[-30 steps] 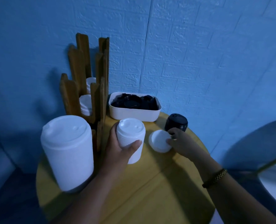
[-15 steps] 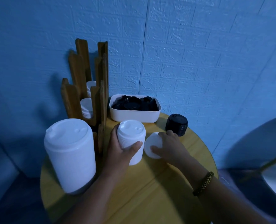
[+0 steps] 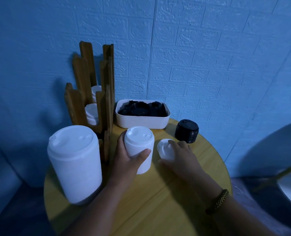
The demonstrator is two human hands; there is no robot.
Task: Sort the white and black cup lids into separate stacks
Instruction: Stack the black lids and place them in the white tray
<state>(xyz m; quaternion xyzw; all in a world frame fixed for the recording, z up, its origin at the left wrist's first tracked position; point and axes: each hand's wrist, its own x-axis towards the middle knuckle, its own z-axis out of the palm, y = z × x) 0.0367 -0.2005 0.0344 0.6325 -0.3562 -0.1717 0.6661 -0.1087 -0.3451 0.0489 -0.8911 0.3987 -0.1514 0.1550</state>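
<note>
Right hand [image 3: 180, 155] has slid the loose white lid [image 3: 165, 149] in from beside the black stack [image 3: 186, 131], fingers curled over it, thumb underneath, tilting it off the table [image 3: 158, 201]. Left hand [image 3: 129, 160] stays wrapped around the white stack [image 3: 139, 147]. Looks ready to cap that stack; black lids wait in the tub [image 3: 142, 122].

left hand [image 3: 129, 160] gripping white lid stack [image 3: 139, 147], right hand [image 3: 180, 155] on white lid [image 3: 164, 149]
</note>
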